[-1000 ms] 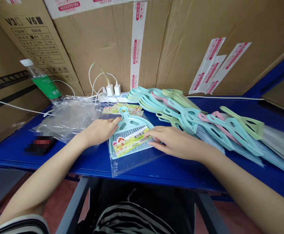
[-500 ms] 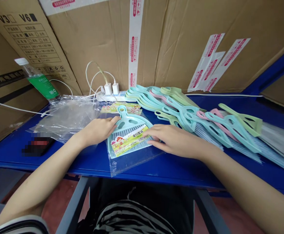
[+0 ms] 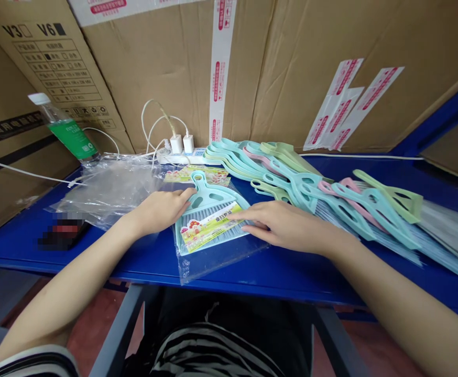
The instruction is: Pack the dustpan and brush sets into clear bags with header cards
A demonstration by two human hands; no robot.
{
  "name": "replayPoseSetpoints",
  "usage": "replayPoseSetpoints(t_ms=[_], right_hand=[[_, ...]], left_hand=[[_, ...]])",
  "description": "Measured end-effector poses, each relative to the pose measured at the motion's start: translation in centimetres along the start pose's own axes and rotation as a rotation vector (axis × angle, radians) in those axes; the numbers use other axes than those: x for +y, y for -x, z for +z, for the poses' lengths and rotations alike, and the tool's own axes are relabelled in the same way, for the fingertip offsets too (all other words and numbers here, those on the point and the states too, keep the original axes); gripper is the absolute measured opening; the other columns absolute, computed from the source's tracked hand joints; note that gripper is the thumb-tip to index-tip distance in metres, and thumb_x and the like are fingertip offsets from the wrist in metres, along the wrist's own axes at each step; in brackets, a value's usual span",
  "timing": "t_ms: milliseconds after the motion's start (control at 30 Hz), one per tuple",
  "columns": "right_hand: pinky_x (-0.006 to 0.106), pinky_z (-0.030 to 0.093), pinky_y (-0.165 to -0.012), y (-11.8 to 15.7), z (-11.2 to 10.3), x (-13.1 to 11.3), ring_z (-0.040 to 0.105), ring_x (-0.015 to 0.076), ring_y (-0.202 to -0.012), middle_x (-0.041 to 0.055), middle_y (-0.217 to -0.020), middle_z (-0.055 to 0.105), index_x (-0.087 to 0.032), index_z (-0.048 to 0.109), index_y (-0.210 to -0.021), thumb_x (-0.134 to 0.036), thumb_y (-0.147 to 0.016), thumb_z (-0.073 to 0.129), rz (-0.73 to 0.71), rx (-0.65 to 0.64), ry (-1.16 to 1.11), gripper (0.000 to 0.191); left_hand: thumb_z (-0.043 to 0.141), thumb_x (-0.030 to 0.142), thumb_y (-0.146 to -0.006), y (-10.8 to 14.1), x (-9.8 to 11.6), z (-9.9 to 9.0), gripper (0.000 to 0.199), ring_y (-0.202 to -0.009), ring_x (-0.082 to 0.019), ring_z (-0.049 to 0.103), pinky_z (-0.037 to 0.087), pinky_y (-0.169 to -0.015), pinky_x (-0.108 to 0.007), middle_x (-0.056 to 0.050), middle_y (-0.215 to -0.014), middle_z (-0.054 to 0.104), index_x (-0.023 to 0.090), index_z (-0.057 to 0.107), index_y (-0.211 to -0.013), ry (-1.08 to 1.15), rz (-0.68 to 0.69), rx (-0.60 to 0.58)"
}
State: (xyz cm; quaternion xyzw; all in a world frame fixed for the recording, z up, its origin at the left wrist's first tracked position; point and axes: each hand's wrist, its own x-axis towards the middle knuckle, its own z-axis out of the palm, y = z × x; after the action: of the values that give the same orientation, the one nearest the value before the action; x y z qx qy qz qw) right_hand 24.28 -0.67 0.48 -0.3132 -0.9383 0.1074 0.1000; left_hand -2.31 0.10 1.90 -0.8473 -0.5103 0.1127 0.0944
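Observation:
A light-blue dustpan (image 3: pixel 210 191) with a brush (image 3: pixel 213 213) nested in it lies in front of me, inside or on a clear plastic bag (image 3: pixel 201 269); I cannot tell how far it is in. Across the bristles is a printed card (image 3: pixel 207 229) with mushroom pictures, tilted up to the right. My left hand (image 3: pixel 166 209) grips the dustpan's left edge near the handle, its fingers partly hidden. From the right, my right hand (image 3: pixel 280 222) reaches over with fingers apart, the index fingertip touching the card's right end.
Several dustpans (image 3: pixel 232 157) and brushes (image 3: pixel 386 214) in blue, green and pink are piled to the right. Clear bags (image 3: pixel 107 191) lie at left, beside a dark pixelated object (image 3: pixel 62 233). More cards (image 3: pixel 174 175), a power strip (image 3: pixel 180 157) and a tilted bottle (image 3: pixel 69 133) are behind.
The whole view has shifted slightly. Both hands stay at the dustpan, and the card lies across the bristles as before.

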Motion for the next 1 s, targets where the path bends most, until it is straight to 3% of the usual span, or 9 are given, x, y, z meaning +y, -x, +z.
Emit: replayPoseSetpoints(t_ms=[433, 700, 1000], right_hand=[[0.031, 0.052, -0.081, -0.02, -0.35, -0.28, 0.070, 0.0189, -0.091, 0.0050, -0.103, 0.077, -0.022, 0.074, -0.116, -0.017, -0.094, 0.049, -0.062, -0.002, -0.072, 0.033], [0.033, 0.053, -0.088, 0.01, -0.01, -0.06, 0.071, 0.0201, -0.097, 0.0046, -0.109, 0.077, -0.022, 0.075, -0.112, -0.018, -0.094, 0.050, -0.056, 0.029, -0.075, 0.031], [0.031, 0.052, -0.080, -0.11, 0.23, 0.00, 0.071, 0.0206, -0.094, 0.0065, -0.103, 0.077, -0.020, 0.077, -0.102, -0.020, -0.097, 0.046, -0.109, 0.105, -0.067, 0.031]], left_hand=[[0.024, 0.032, -0.101, 0.06, 0.30, -0.31, 0.042, -0.094, -0.028, 0.072, 0.052, -0.071, -0.036, -0.015, -0.122, 0.069, 0.017, 0.042, -0.136, 0.016, -0.031, -0.067], [0.025, 0.032, -0.101, 0.07, 0.04, -0.04, 0.041, -0.089, -0.025, 0.072, 0.052, -0.069, -0.033, -0.013, -0.117, 0.071, 0.018, 0.045, -0.134, 0.006, -0.011, -0.029], [0.026, 0.032, -0.101, 0.01, 0.12, -0.05, 0.042, -0.092, -0.025, 0.072, 0.053, -0.071, -0.033, -0.013, -0.120, 0.070, 0.018, 0.043, -0.136, 0.000, -0.026, -0.034]])
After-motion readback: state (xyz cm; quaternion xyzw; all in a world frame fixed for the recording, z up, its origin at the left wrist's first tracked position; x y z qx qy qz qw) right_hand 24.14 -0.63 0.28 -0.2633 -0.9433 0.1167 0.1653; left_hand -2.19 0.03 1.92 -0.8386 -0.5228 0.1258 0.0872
